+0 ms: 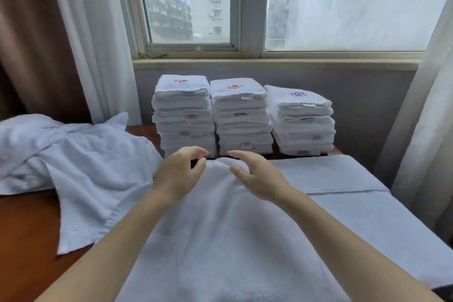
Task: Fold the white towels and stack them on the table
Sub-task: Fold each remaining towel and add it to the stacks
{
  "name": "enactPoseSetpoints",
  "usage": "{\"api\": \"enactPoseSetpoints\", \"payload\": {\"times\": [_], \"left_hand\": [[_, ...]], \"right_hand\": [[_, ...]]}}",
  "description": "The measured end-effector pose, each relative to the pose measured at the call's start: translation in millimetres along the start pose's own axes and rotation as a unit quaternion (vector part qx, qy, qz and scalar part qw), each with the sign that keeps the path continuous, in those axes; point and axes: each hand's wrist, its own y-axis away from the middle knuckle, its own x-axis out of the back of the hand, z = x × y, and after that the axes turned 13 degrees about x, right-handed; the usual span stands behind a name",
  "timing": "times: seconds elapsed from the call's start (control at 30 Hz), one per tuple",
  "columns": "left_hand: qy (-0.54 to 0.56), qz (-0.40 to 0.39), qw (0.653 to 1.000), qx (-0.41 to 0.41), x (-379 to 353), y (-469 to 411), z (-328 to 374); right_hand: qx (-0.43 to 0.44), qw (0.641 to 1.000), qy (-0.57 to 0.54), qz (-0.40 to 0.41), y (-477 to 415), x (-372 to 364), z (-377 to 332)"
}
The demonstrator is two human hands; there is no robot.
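Note:
A white towel (220, 228) lies bunched lengthwise in front of me, running from the near edge toward the stacks. My left hand (180, 170) and my right hand (255, 174) hover over its far end, fingers loosely curved and spread, holding nothing. Behind them stand three stacks of folded white towels: the left stack (183, 115), the middle stack (241, 117) and the lower right stack (302, 122). A flat towel (343, 184) lies spread at the right under the bunched one.
A heap of unfolded white towels (73, 159) covers the left of the wooden table (27, 240). A wall with a window sill (269, 62) stands behind the stacks. Curtains (98, 32) hang at the left and at the right edge.

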Motion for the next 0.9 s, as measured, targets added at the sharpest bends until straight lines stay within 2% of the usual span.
{"api": "enactPoseSetpoints", "payload": {"times": [0.1, 0.2, 0.33, 0.47, 0.57, 0.63, 0.77, 0.83, 0.9], "left_hand": [[-0.059, -0.017, 0.997, 0.054, 22, 6, -37], [-0.065, -0.014, 0.993, 0.093, 37, 15, -59], [-0.106, -0.017, 0.991, 0.076, 41, 26, -66], [-0.165, -0.084, 0.981, 0.054, 33, 32, -64], [-0.166, -0.138, 0.974, 0.062, 30, 31, -65], [-0.142, -0.144, 0.978, 0.053, 28, 30, -65], [-0.100, -0.066, 0.991, 0.057, 29, 28, -60], [-0.056, -0.010, 0.996, 0.070, 33, 25, -56], [-0.005, 0.063, 0.995, 0.073, 44, 18, -54]], "right_hand": [[0.038, 0.998, -0.025, -0.036, -28, -20, -26], [0.044, 0.995, 0.045, -0.073, -43, -36, -40], [0.051, 0.988, 0.142, -0.040, -50, -46, -49], [0.049, 0.974, 0.169, -0.140, -51, -47, -49], [0.021, 0.972, 0.157, -0.175, -50, -44, -45], [0.009, 0.961, 0.182, -0.208, -50, -39, -44], [-0.029, 0.942, 0.212, -0.258, -53, -31, -46], [-0.029, 0.952, 0.208, -0.225, -56, -28, -46], [-0.010, 0.969, 0.207, -0.138, -60, -25, -47]]}}
